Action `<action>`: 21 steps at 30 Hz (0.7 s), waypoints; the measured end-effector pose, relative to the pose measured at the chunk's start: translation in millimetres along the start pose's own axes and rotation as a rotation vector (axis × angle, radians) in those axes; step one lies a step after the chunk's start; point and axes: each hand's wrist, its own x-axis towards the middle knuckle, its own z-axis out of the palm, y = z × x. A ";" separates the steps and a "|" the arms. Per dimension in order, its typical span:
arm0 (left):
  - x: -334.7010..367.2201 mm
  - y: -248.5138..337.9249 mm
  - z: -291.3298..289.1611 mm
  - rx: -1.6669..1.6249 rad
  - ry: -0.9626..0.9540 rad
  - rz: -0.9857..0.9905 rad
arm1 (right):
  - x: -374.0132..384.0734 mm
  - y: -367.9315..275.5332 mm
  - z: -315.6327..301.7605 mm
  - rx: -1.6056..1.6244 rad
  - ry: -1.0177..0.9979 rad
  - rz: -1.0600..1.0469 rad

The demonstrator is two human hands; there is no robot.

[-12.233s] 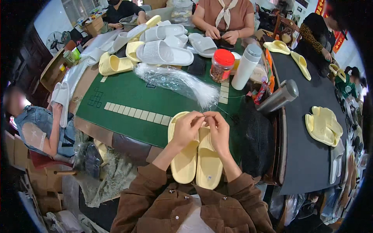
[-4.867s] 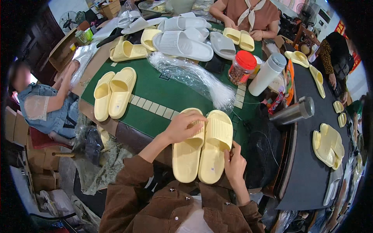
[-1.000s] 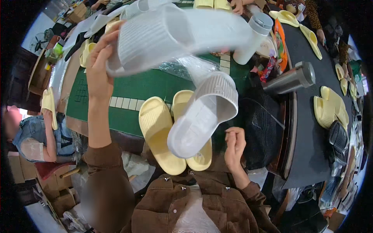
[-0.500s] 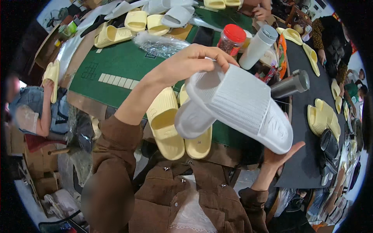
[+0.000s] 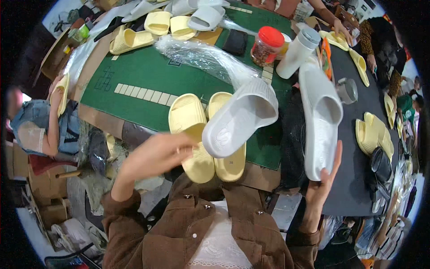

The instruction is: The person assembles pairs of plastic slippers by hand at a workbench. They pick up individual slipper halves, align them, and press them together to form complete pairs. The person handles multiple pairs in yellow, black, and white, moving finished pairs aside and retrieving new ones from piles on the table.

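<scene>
My right hand [image 5: 319, 186] grips the heel of a pale grey slide sandal [image 5: 313, 130], which stands nearly upright with its sole bed toward me. My left hand [image 5: 159, 154], slightly blurred, hovers by the left yellow slide [image 5: 198, 166] with fingers loosely stretched and nothing in them. Beside that slide lies a second yellow one [image 5: 230, 168], both at the near edge of the green mat [image 5: 139, 110]. Another grey slide [image 5: 233, 123] rests tilted over the right yellow one, partly covering it.
Clear plastic wrap [image 5: 201, 54], a black wallet-like item [image 5: 235, 42], a red-lidded jar [image 5: 267, 45] and a white bottle [image 5: 298, 54] stand or lie beyond. More slides [image 5: 130, 40] are heaped at the far left. A dark table [image 5: 349, 179] with yellow slides is at right; co-workers sit around.
My left hand has let go of the grey slide and moved down and left. My right hand has turned that slide upright at right. The other grey slide now lies further right and higher.
</scene>
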 end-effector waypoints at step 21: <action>31.0 -219.3 -60.1 0.741 0.811 -0.394 | -75.0 46.7 60.0 -0.250 -0.700 0.140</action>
